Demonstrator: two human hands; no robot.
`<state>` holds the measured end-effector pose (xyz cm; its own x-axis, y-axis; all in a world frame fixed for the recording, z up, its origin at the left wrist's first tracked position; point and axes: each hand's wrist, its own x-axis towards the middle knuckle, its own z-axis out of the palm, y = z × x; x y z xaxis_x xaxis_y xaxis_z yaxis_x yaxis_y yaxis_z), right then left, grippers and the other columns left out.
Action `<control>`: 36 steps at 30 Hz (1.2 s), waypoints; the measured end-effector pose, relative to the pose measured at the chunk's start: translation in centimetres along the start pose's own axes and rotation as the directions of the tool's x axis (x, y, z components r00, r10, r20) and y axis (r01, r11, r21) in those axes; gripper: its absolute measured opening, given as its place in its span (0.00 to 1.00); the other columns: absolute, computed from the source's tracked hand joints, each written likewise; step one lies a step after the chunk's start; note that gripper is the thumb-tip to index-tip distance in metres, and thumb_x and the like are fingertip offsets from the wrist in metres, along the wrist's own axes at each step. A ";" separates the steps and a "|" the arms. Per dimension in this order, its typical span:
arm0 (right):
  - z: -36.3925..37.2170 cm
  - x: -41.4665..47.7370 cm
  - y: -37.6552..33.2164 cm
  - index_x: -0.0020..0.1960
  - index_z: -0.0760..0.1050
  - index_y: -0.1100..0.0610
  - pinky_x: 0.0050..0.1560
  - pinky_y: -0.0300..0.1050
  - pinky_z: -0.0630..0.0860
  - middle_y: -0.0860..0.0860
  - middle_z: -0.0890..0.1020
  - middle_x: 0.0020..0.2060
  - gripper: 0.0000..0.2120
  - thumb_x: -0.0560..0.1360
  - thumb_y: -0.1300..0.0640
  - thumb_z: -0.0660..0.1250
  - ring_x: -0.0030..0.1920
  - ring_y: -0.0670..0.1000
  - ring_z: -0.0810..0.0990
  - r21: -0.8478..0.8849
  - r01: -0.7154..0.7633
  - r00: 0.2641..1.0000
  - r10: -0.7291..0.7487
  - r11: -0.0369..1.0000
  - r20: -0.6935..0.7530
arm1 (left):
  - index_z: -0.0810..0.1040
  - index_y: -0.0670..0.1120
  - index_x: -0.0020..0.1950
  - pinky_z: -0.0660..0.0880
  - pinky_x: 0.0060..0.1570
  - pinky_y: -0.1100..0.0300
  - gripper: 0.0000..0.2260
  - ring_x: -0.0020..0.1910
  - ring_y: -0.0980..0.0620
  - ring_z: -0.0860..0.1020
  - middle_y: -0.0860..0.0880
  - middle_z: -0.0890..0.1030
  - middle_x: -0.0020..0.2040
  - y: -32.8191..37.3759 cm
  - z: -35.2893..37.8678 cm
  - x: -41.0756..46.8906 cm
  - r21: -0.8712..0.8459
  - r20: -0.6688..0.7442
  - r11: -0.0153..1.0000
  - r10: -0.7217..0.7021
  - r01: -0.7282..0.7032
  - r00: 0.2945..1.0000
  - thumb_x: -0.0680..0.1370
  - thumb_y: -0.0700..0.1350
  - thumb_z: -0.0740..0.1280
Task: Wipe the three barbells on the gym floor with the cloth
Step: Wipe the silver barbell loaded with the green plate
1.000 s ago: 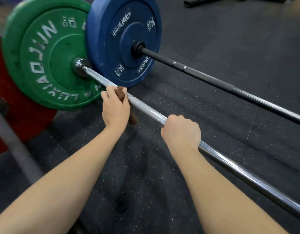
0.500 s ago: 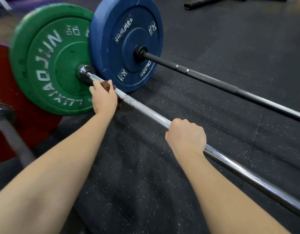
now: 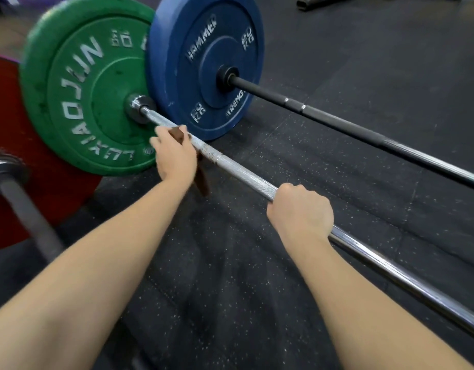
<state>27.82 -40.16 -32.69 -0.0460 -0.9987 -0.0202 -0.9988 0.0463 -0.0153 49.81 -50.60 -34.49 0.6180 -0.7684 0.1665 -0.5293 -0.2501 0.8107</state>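
Note:
Three barbells lie on the black gym floor. The middle silver bar (image 3: 244,173) carries a green plate (image 3: 81,84). My left hand (image 3: 174,156) grips a brown cloth (image 3: 201,180) wrapped round this bar, close to the green plate; a strip of cloth hangs below the hand. My right hand (image 3: 301,213) grips the same bar further right. The far black bar (image 3: 337,121) carries a blue plate (image 3: 204,60). The near grey bar (image 3: 30,212) at the left carries a red plate (image 3: 6,145).
Speckled rubber floor (image 3: 230,276) lies between my arms. A dark piece of equipment (image 3: 310,2) lies at the top right. The three plates stand close together at the left.
My left hand slid the cloth along the silver bar towards the green plate, then came back a little to the right. My right hand kept its grip.

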 end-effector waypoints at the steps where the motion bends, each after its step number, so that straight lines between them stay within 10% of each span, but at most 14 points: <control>1: 0.1 0.0 0.0 0.46 0.71 0.55 0.30 0.44 0.59 0.49 0.66 0.30 0.06 0.80 0.54 0.63 0.28 0.55 0.67 -0.010 -0.005 1.000 0.005 1.000 -0.002 | 0.68 0.42 0.65 0.71 0.59 0.45 0.19 0.60 0.35 0.76 0.39 0.71 0.65 -0.2 -0.4 1.3 0.019 -0.004 0.998 -0.062 0.062 0.998 0.85 0.56 0.60; 14: -0.4 -0.1 -0.2 0.45 0.70 0.56 0.28 0.43 0.57 0.49 0.70 0.30 0.07 0.80 0.55 0.62 0.26 0.52 0.65 -0.025 -0.048 0.999 0.048 0.999 0.011 | 0.65 0.45 0.57 0.67 0.49 0.54 0.14 0.46 0.46 0.71 0.47 0.70 0.54 -0.1 0.2 -4.4 -0.052 0.150 0.991 0.131 -0.124 0.980 0.85 0.55 0.59; 25: -0.6 -0.3 -0.4 0.42 0.67 0.55 0.33 0.45 0.62 0.49 0.68 0.29 0.09 0.79 0.54 0.62 0.26 0.53 0.65 -0.021 -0.069 0.997 0.070 0.997 0.032 | 0.60 0.42 0.77 0.69 0.67 0.44 0.26 0.67 0.31 0.73 0.37 0.66 0.72 -0.2 -1.3 10.0 0.206 0.061 0.974 -0.105 0.091 0.993 0.85 0.57 0.58; 36: -0.6 -0.4 -0.5 0.42 0.68 0.55 0.32 0.45 0.60 0.48 0.68 0.29 0.10 0.80 0.51 0.62 0.27 0.53 0.64 -0.052 -0.084 0.996 0.085 0.995 0.023 | 0.67 0.39 0.64 0.65 0.49 0.52 0.19 0.56 0.36 0.76 0.38 0.72 0.62 -1.7 0.5 2.3 0.042 0.066 0.992 0.114 -0.117 0.991 0.86 0.55 0.57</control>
<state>28.34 -39.78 -32.06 -0.1306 -0.9904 -0.0442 -0.9909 0.1289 0.0388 51.83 -52.28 -35.74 0.5140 -0.8289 0.2206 -0.6222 -0.1832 0.7611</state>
